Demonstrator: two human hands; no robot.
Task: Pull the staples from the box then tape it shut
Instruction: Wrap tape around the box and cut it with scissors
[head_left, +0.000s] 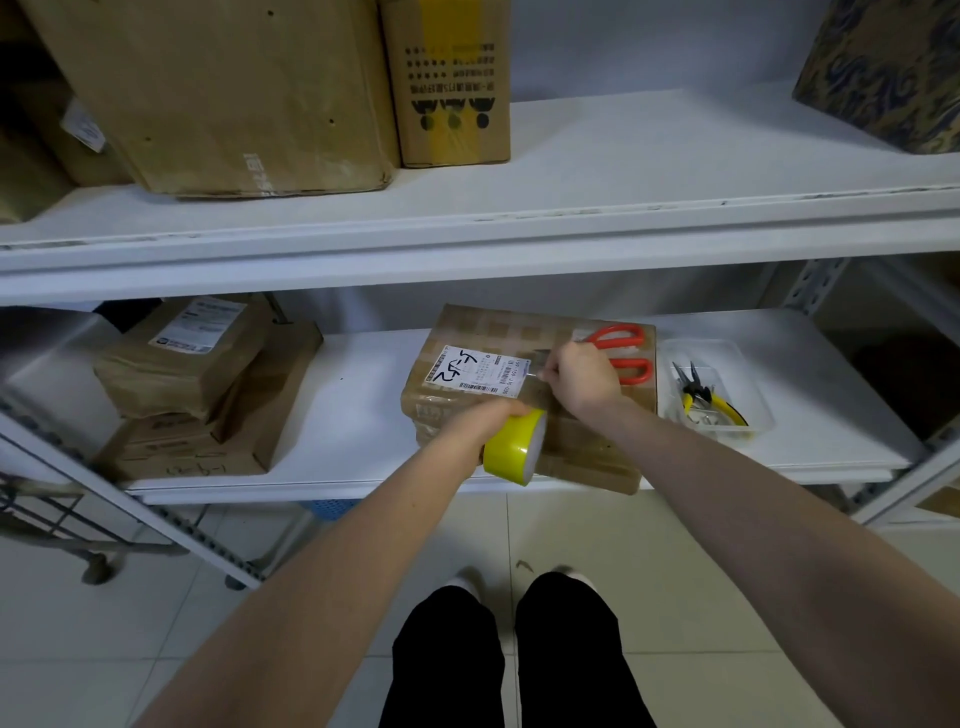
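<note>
lower shelf (353, 415), left to right. far left: stacked brown parcels (197, 384), not involved.

centre-left: left hand (480, 422) grips the yellow tape roll (514, 448), fingers wrapped over its top, roll held at the near edge of the box (587, 447).

the box lies flat mid-shelf, near side at the shelf front, white label (475, 370) up. already wrapped in many older tape strips.

right hand (582, 376) is over the box top just right of the label, fingers curled, pinching what looks like the tape end (535, 370) against the cardboard. the strip itself is hard to make out.

red scissors (623, 353) lie on the box beyond the right hand. further right, a clear tray (753, 423) holds yellow-handled pliers (711, 402).

judgement: staple pulling looks done, pliers set aside. the step in hand is taping. next: anchor the end firmly, draw the roll toward the near edge under tension, press the strip flat, then reach for the scissors to cut.
</note>
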